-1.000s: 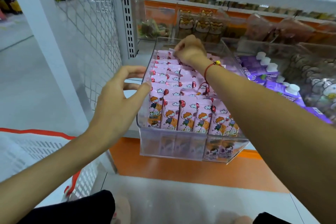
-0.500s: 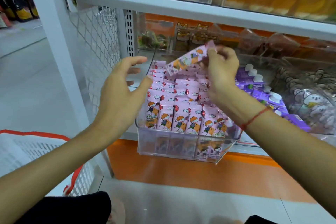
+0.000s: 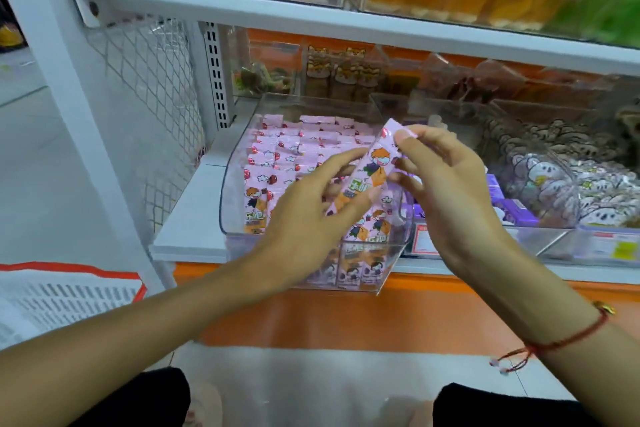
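1 pink snack packet [image 3: 375, 166], cartoon print, tilted, held just above the clear acrylic bin [image 3: 239, 163] of matching packets [image 3: 280, 159], left end of the white shelf [image 3: 194, 211]. Right hand [image 3: 450, 191] pinches its far upper end; left hand [image 3: 304, 218] pinches its near lower end.

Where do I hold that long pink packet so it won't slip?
Probably pinch the packet near its upper end, coming from the right like the right hand: it is long, flat and tilted, so a pinch meets its wide faces.
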Action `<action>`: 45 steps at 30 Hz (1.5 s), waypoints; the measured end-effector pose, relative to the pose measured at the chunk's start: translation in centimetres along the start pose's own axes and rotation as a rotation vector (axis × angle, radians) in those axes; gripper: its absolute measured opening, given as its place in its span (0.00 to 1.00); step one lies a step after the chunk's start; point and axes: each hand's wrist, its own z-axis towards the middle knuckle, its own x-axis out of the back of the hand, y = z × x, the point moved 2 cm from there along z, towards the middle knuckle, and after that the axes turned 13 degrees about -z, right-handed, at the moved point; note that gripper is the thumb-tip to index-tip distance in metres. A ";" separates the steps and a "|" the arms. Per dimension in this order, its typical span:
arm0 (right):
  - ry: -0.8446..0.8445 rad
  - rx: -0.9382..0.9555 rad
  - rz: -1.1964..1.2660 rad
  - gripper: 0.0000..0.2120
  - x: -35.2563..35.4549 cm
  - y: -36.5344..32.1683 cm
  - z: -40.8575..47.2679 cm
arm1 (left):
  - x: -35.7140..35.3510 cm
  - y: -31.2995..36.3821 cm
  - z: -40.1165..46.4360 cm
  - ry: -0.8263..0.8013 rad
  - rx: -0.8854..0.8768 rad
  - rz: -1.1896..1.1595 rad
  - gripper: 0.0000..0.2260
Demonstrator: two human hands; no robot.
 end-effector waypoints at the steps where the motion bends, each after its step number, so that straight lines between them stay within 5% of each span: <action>1: -0.010 -0.015 -0.004 0.03 0.1 0.2 0.0 | 0.1 -0.2 0.0 0.002 0.009 -0.010 0.26; 11: -0.077 -0.087 -0.026 0.03 1.1 1.3 0.6 | 1.3 0.4 -0.5 -0.054 0.018 -0.031 0.27; 22: -0.375 0.038 -0.145 0.09 0.8 1.6 0.0 | 0.5 0.2 -0.3 0.087 0.054 -0.166 0.17; 35: -0.361 0.053 -0.071 0.18 1.0 1.4 -0.1 | 1.3 0.5 -0.3 0.141 -0.001 -0.088 0.21; 40: -0.232 0.035 -0.075 0.19 1.0 1.2 -0.2 | 1.1 0.5 -0.4 0.089 0.019 -0.133 0.13; 45: -0.150 0.045 -0.098 0.20 0.6 0.9 -0.7 | 1.0 0.5 -0.4 0.111 -0.017 -0.025 0.16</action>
